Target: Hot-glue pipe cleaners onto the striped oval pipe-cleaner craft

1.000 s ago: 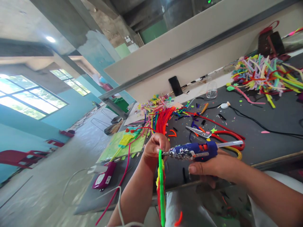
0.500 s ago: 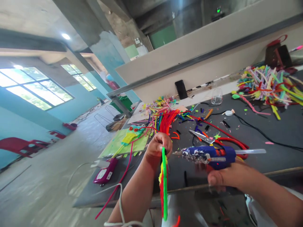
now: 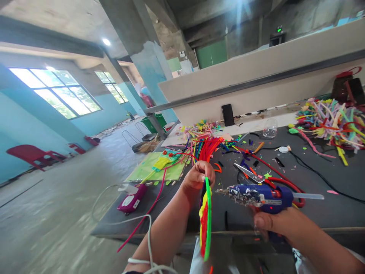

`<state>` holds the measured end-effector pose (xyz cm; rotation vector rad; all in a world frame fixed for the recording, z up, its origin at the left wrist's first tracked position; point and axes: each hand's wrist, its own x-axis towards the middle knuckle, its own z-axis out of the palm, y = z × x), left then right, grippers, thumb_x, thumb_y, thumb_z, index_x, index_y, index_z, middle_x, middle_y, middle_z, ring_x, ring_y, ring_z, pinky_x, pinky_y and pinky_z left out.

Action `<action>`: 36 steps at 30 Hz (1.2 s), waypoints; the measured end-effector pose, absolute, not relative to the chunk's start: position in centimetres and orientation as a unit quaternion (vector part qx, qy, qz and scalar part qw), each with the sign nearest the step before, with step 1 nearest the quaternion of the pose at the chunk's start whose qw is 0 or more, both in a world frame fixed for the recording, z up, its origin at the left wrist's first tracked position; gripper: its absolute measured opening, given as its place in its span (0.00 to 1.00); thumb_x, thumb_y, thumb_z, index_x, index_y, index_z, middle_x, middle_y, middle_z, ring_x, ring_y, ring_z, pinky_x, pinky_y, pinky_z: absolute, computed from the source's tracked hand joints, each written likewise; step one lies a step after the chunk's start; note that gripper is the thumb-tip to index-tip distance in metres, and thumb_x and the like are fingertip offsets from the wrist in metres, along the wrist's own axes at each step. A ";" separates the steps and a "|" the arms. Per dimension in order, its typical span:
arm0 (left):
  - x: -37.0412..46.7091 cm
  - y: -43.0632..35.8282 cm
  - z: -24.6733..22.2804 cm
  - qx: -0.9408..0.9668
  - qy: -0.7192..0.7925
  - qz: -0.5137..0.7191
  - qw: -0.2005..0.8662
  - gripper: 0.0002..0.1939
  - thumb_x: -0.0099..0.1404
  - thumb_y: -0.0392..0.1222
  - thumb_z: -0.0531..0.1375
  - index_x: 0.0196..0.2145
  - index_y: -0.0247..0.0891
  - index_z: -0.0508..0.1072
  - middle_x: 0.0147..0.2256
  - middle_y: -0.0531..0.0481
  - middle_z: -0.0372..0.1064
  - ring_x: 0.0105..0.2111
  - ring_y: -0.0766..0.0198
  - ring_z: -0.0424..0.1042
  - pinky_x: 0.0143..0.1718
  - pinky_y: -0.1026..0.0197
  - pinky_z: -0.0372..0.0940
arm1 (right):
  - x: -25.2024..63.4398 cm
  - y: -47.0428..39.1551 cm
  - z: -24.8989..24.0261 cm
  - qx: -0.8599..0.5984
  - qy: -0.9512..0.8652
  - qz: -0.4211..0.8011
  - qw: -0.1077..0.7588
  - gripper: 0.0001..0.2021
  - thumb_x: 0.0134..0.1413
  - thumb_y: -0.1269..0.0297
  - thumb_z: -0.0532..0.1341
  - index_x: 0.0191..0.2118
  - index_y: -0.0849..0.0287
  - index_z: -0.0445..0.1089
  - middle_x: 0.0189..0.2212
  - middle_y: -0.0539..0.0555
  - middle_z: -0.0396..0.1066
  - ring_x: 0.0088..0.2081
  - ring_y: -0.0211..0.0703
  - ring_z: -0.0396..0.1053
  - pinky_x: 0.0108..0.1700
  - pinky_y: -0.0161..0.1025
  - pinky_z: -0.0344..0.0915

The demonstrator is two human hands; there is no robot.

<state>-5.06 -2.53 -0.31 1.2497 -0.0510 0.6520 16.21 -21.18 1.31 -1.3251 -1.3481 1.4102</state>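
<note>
My left hand (image 3: 201, 175) pinches the top of a hanging pipe-cleaner piece (image 3: 205, 220), with a bright green strip along its right side and yellow, red and dark parts beside it. My right hand (image 3: 275, 222) is wrapped round the handle of a blue glue gun (image 3: 265, 197). Its nozzle points left, a short gap from the piece, and a clear glue stick (image 3: 309, 196) sticks out of the back. Behind the gun, scissors (image 3: 249, 173) with red handles lie open on the dark table (image 3: 319, 205).
A bundle of red pipe cleaners (image 3: 210, 148) lies beyond my left hand. Left are a green sheet (image 3: 139, 167), a magenta power box (image 3: 132, 198) and a white cable (image 3: 149, 232). Farther back stand a phone (image 3: 227, 115), a clear cup (image 3: 269, 129) and a colourful pile (image 3: 333, 125).
The view has shifted, so the scene sits further right and a little lower. The hanging piece has turned slightly, showing more red and yellow. Both hands keep their holds.
</note>
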 end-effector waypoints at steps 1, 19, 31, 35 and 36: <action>-5.1 -2.5 -0.3 0.573 -0.020 0.299 0.763 0.14 0.47 0.43 0.69 0.18 0.33 0.69 0.12 0.53 0.62 0.08 0.69 0.59 0.13 0.65 0.64 | 16.2 -21.2 1.3 -0.537 -0.533 0.527 0.386 0.25 0.35 0.37 0.64 0.23 0.58 0.68 0.17 0.49 0.66 0.24 0.41 0.64 0.29 0.37 0.60; -5.0 -3.1 0.3 0.577 0.034 0.305 0.757 0.17 0.44 0.47 0.71 0.16 0.33 0.68 0.11 0.52 0.60 0.10 0.67 0.62 0.13 0.65 0.63 | 15.0 -21.9 1.9 -0.576 -0.598 0.434 0.349 0.18 0.41 0.43 0.60 0.21 0.53 0.72 0.19 0.49 0.71 0.26 0.43 0.66 0.29 0.37 0.61; -5.0 -3.0 0.1 0.592 0.015 0.280 0.755 0.17 0.45 0.47 0.69 0.15 0.35 0.66 0.10 0.53 0.60 0.08 0.68 0.60 0.11 0.66 0.60 | 15.6 -20.9 2.5 -0.526 -0.655 0.445 0.310 0.19 0.47 0.43 0.57 0.24 0.54 0.70 0.23 0.48 0.71 0.28 0.40 0.65 0.33 0.34 0.62; -4.8 -3.2 0.4 0.602 0.002 0.272 0.751 0.17 0.46 0.47 0.69 0.15 0.35 0.67 0.10 0.52 0.61 0.08 0.68 0.60 0.11 0.67 0.58 | 15.4 -20.6 3.1 -0.538 -0.628 0.472 0.305 0.19 0.45 0.42 0.58 0.25 0.54 0.70 0.20 0.48 0.68 0.27 0.41 0.64 0.31 0.35 0.61; -4.8 -3.2 0.4 0.604 -0.001 0.272 0.749 0.18 0.46 0.47 0.69 0.15 0.35 0.66 0.10 0.52 0.61 0.08 0.68 0.60 0.11 0.68 0.58 | 15.3 -20.5 3.1 -0.542 -0.621 0.475 0.307 0.19 0.44 0.41 0.58 0.26 0.54 0.70 0.21 0.48 0.68 0.28 0.42 0.64 0.31 0.35 0.61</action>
